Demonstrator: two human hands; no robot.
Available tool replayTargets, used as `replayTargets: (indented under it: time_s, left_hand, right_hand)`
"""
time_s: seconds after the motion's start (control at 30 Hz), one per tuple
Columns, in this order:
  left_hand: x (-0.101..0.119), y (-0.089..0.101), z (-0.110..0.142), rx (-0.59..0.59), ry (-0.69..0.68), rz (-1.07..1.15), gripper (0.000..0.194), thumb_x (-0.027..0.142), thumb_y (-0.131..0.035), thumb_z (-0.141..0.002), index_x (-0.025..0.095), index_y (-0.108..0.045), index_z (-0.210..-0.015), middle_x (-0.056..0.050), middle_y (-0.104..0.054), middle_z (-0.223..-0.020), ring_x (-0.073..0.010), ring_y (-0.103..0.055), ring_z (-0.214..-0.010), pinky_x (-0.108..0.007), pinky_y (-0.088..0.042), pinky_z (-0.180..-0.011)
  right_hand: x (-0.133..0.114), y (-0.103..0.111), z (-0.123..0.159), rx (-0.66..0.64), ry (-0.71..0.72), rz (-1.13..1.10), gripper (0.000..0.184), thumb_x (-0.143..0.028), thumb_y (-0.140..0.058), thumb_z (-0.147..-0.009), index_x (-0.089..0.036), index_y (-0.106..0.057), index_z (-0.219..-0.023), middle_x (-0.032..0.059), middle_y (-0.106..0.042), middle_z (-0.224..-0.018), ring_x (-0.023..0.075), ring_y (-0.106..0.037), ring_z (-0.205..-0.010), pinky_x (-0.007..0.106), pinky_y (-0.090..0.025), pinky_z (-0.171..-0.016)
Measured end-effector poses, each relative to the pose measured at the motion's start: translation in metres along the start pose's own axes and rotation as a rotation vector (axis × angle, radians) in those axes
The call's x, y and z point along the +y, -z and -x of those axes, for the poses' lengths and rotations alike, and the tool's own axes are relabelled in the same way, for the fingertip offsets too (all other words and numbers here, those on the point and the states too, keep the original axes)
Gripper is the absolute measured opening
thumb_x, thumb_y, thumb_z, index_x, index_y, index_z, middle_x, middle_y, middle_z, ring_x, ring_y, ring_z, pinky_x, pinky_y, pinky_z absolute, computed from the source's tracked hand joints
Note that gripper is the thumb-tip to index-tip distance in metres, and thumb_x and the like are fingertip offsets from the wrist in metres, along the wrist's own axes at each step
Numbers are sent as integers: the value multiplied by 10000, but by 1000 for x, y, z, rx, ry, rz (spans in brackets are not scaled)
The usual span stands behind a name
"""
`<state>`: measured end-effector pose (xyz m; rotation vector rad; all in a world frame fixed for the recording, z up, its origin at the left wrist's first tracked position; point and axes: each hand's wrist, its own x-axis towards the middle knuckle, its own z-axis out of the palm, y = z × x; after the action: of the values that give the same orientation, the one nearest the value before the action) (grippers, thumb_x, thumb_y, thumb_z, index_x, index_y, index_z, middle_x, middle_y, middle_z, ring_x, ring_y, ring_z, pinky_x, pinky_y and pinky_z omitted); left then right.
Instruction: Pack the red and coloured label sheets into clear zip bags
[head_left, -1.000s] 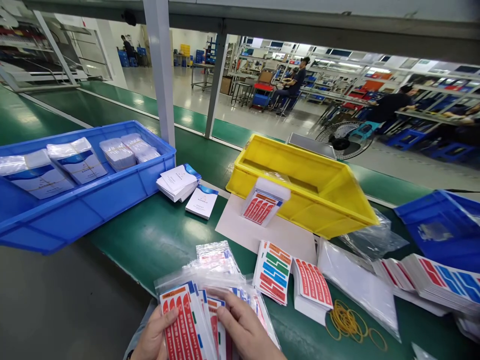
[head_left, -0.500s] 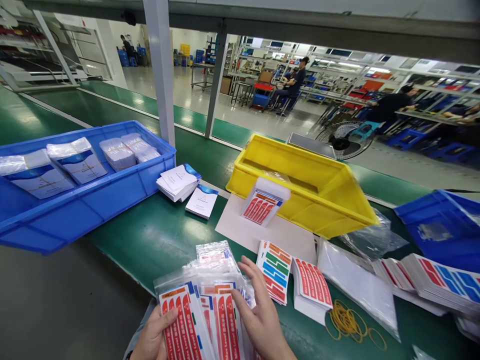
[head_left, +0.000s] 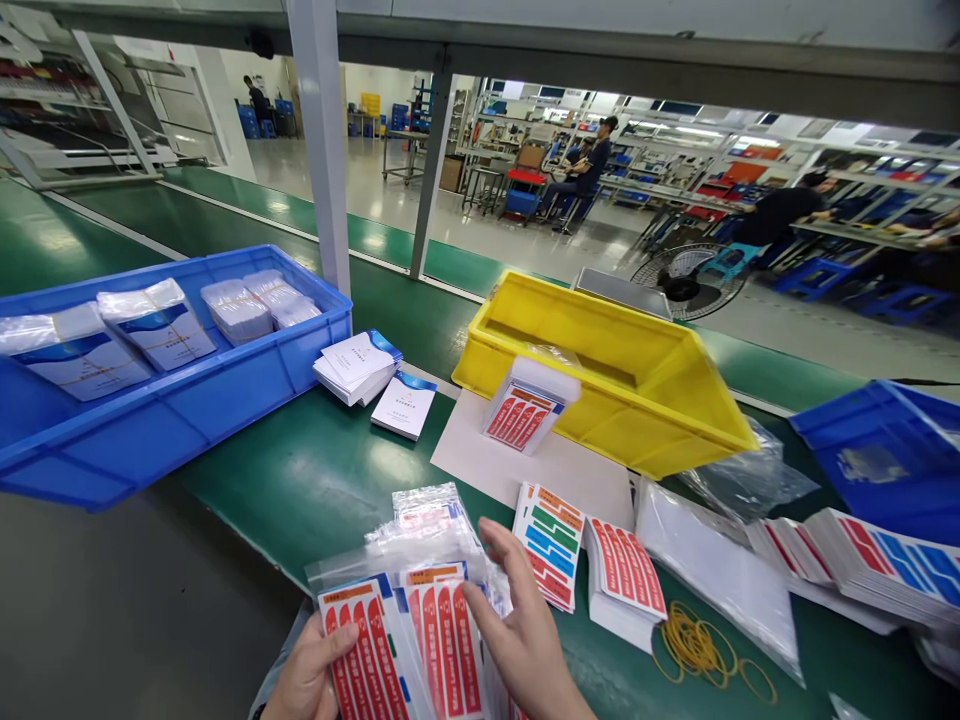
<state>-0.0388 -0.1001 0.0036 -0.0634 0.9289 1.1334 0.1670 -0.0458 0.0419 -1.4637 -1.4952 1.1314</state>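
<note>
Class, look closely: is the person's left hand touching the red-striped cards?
Touching: the head view shows the left hand gripping the red-striped cards at their edge, thumb across the front.

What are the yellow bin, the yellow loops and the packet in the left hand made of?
Yellow bin: probably moulded plastic, with a slight sheen; the walls are evenly coloured and the rim is lipped.
Yellow loops: likely rubber, thin and smooth; they curl in a loose tangle.
Packet in the left hand: seemingly clear, glossy plastic film, see-through over a printed sheet, perhaps paper.
</note>
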Motion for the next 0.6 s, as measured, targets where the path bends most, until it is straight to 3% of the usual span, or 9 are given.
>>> replayTargets:
  time_s: [0.03,0.1,0.17,0.23,0.37,0.43,0.53,0.6]
  left_hand:
    - [0,-1,1,-18,5,-12,343,186,-798,-547,130,-657,-854,-101,-743,-764,-303,-683,-785,-435,-509,-778]
    - [-1,-4,2,-37,12,-30,305,173,-788,-562,129,-660,-836,-106,-743,-772,-312,-677,-819,-444,-499,-798]
    - [-1,-7,3,-36,12,-37,286,163,-782,-570,132,-660,-827,-107,-744,-780,-316,-674,-831,-453,-493,-808]
    - [-1,-8,3,-28,9,-36,282,161,-784,-563,132,-661,-815,-108,-743,-790,-318,-673,-833,-456,-490,-813]
    - [2,-4,3,-17,-9,-22,318,179,-783,-564,135,-667,-856,-102,-741,-797,-301,-678,-795,-454,-489,-808]
    - [2,0,3,-4,-12,-14,331,190,-776,-572,148,-668,-883,-94,-741,-808,-285,-681,-759,-456,-494,-792]
    - [-1,3,2,-2,-23,-20,297,198,-776,-563,161,-681,-842,-78,-743,-797,-282,-678,-764,-447,-489,-800]
    - [-4,1,2,-36,-34,-51,261,211,-776,-560,155,-690,-800,-75,-742,-755,-302,-670,-806,-451,-472,-830]
  right_hand:
    - [-1,-1,1,-2,36,36,433,-396,-538,-808,-241,-475,-1207,82,-431,-1329,256,-381,-1233,392,-305,-1025]
    - [-6,-7,6,-172,33,32,396,-384,-520,-824,-246,-499,-1195,77,-510,-1255,249,-449,-1176,373,-353,-991]
    - [-12,-13,9,-392,-13,3,346,-386,-497,-839,-234,-544,-1146,58,-643,-982,225,-597,-921,335,-468,-828]
    - [-16,-16,10,-459,-46,-27,314,-390,-469,-852,-217,-570,-1094,19,-641,-749,196,-610,-711,306,-493,-687]
    - [-12,-6,4,-335,-119,-103,323,-394,-414,-876,-205,-520,-1116,31,-647,-789,203,-615,-759,315,-486,-719]
    - [-7,1,1,-218,-106,-26,360,-396,-448,-854,-206,-489,-1157,72,-635,-986,232,-598,-908,349,-469,-808]
    - [-4,3,1,-16,5,134,452,-379,-523,-806,-218,-451,-1222,95,-447,-1319,271,-413,-1207,391,-348,-990]
    - [-7,-3,5,-99,34,137,464,-357,-535,-804,-224,-447,-1239,86,-459,-1321,261,-404,-1223,377,-328,-1011]
